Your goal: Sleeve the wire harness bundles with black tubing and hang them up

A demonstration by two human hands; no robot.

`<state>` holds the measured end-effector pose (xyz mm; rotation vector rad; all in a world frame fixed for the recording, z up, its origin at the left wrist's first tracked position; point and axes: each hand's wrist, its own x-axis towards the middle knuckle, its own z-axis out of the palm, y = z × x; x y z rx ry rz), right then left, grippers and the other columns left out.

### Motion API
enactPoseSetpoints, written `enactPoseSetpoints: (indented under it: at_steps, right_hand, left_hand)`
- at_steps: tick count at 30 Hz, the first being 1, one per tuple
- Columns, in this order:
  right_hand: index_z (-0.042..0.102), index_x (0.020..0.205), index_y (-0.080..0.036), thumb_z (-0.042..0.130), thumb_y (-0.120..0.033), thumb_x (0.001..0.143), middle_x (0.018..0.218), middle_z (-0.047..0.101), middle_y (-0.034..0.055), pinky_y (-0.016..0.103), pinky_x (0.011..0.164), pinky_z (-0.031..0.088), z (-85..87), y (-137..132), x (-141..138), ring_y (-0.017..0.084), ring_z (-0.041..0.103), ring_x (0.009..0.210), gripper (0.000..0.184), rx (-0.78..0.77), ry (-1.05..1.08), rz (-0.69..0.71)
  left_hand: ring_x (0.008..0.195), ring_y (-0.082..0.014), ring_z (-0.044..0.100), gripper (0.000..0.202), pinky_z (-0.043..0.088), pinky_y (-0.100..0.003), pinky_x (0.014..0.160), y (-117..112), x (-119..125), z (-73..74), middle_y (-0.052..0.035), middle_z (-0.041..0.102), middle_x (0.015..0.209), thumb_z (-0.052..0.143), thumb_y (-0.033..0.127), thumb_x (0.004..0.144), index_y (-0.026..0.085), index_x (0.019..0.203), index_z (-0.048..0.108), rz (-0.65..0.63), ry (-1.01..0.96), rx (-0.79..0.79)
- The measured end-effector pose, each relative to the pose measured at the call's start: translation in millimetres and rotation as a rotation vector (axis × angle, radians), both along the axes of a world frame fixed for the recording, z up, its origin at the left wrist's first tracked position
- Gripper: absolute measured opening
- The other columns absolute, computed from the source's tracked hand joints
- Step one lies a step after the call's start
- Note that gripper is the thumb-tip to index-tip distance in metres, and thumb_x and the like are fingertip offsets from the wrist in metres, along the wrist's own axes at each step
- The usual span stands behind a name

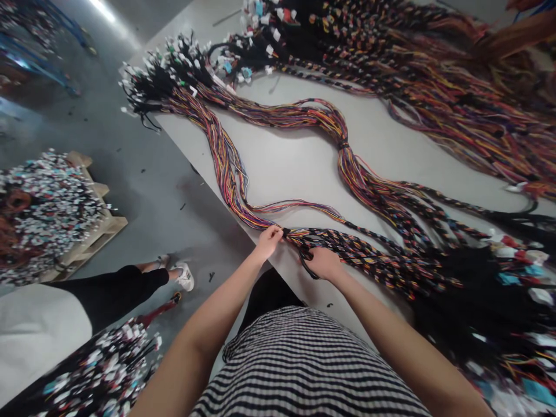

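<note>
Two hands are seen at the near edge of a white work table (278,168), on which a long multicoloured wire harness (360,179) is laid out in loose curves. The harness is pinched by the left hand (268,242), its fingers pressed together just beside a black tie (285,233). The right hand (324,262) is laid over the braided strands, with its fingers hidden among the wires, so whether it is closed cannot be told. A black wire loop (306,262) is seen just beside that hand. Further harnesses are spread across the far side of the table, ending in bunches of white connectors (169,72). On the grey floor to the left, a heap of connectors (46,214) is piled on a wooden pallet (98,231), and a co-worker's black-clad leg (115,292) is seen near it.
</note>
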<state>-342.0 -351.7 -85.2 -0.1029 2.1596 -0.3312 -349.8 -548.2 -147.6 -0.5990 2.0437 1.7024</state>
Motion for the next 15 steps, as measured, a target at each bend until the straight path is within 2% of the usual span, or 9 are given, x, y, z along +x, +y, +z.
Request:
enactPoseSetpoints:
  at_steps: [5, 10, 15]
  right_hand:
    - [0.073, 0.094, -0.020, 0.041, -0.057, 0.090, 0.102, 0.069, 0.0130, 0.036, 0.081, 0.049, -1.6, 5.5, 2.8, 0.031, 0.065, 0.098, 0.049, 0.036, -0.026, 0.007]
    - [0.073, 0.097, -0.019, 0.043, -0.060, 0.088, 0.100, 0.069, 0.0141, 0.036, 0.080, 0.049, -6.3, 4.5, 2.5, 0.032, 0.065, 0.097, 0.051, 0.033, -0.027, 0.013]
    - [0.073, 0.095, -0.020, 0.043, -0.062, 0.087, 0.101, 0.070, 0.0129, 0.035, 0.080, 0.048, -10.1, 1.5, 0.4, 0.031, 0.064, 0.098, 0.052, 0.009, -0.026, 0.012]
  left_hand:
    - [0.055, -0.0118, 0.046, 0.026, 0.032, -0.023, 0.056, -0.2, -0.6, 3.3, 0.0015, 0.057, 0.060, 0.063, 0.043, 0.077, 0.018, 0.074, 0.056, -0.008, -0.023, -0.003]
    - [0.059, -0.0127, 0.049, 0.029, 0.033, -0.023, 0.058, -0.8, -0.4, 3.8, 0.0016, 0.057, 0.060, 0.065, 0.046, 0.075, 0.018, 0.075, 0.056, -0.010, -0.028, 0.013]
    - [0.058, -0.0125, 0.048, 0.026, 0.034, -0.023, 0.059, -1.4, 1.2, -0.7, 0.0015, 0.058, 0.059, 0.063, 0.043, 0.077, 0.018, 0.075, 0.056, -0.007, 0.010, 0.027]
